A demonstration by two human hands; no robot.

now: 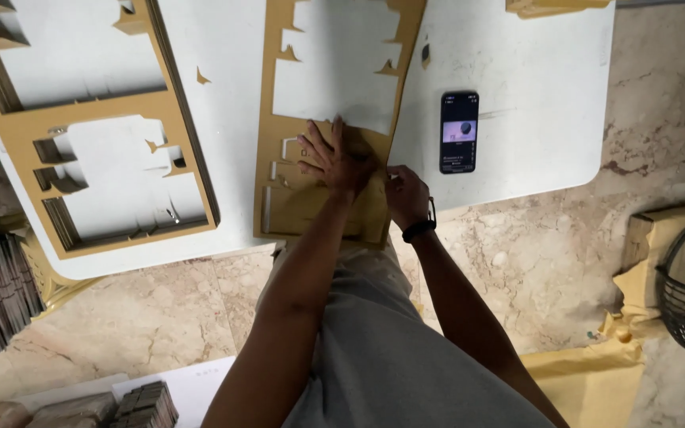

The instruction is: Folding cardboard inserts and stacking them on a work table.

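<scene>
A tan die-cut cardboard sheet (pixel 323 103) lies flat on the white table (pixel 533 95), its long axis running from the table's near edge away from the person, tilted a little to the right at the far end. Large panels are already punched out of its upper part, so the white tabletop shows through; the lower part, nearest the person, is mostly intact. The left hand (pixel 334 158) is spread wide and pressed palm-down on that lower part, fingers fanned and pointing away from the body, gripping nothing. The right hand (pixel 404 194), with a black band (pixel 420 228) at the wrist, is curled at the sheet's lower right edge; it seems to pinch the cardboard edge there, though the fingertips are hidden. Just to the right of the sheet, apart from it, a black phone (pixel 459 131) lies face up with its screen lit, long axis also pointing away. To the left sits a stack of emptied cardboard frames (pixel 89 127), angled across the table's left part, well apart from both hands
</scene>
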